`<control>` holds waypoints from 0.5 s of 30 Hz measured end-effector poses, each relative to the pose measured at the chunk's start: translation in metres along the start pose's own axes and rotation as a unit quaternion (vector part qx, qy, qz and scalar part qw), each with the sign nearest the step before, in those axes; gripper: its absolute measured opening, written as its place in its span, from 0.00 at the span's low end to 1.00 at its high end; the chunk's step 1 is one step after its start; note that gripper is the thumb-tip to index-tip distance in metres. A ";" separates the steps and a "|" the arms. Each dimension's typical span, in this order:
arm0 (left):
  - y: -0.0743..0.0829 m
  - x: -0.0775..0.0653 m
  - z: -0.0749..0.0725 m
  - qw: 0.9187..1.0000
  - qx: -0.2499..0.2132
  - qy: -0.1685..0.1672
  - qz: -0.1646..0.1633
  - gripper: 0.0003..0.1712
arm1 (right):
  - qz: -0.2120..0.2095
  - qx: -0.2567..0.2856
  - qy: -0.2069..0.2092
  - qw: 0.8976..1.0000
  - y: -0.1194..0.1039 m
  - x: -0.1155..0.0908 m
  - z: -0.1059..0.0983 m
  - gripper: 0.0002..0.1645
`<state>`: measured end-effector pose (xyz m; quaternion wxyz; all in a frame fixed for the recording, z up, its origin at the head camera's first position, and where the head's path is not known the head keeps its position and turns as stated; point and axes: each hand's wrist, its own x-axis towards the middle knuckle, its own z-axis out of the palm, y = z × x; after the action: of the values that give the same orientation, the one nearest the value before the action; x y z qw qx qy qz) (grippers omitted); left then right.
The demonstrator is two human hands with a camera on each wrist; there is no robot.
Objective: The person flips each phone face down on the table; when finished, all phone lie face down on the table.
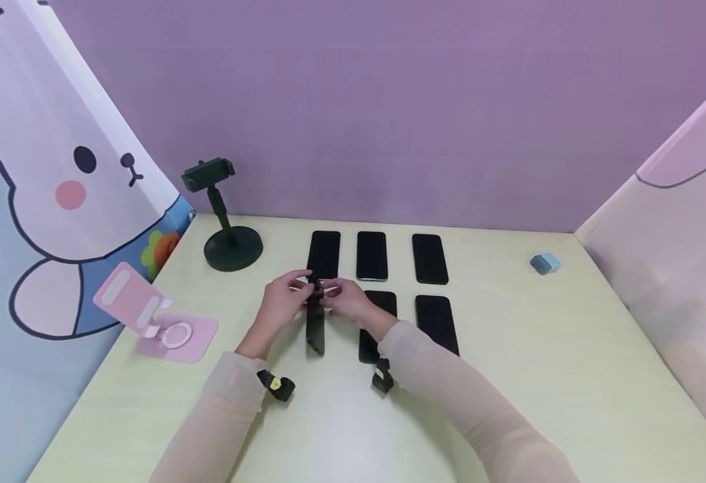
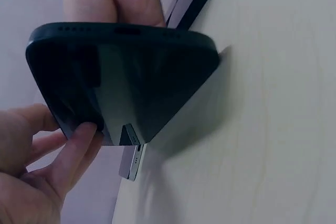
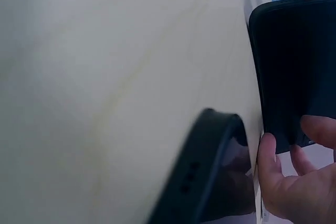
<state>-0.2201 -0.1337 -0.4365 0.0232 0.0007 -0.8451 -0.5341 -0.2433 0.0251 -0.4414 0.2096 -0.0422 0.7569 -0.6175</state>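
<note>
1 glossy black phone [image 1: 315, 323], nearly edge-up, between left hand [image 1: 281, 300] and right hand [image 1: 349, 300]

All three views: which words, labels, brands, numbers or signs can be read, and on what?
None can be read.
Held phone: no lettering can be made out.
Device at the left wrist: any marking on its yellow patch is too small to read.
</note>
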 end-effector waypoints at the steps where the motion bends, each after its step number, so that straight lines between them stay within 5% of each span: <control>1: -0.001 0.001 -0.001 1.000 0.010 0.000 -0.001 0.21 | -0.001 -0.008 0.003 1.000 0.000 0.000 0.000 0.23; 15: -0.021 0.004 -0.005 0.992 0.123 0.000 -0.020 0.23 | -0.024 -0.183 0.059 0.981 0.001 0.004 0.000 0.19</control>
<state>-0.2244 -0.1475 -0.4529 0.0120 0.0204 -0.9042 -0.4264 -0.2466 0.0245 -0.4433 0.1384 -0.0619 0.8669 -0.4748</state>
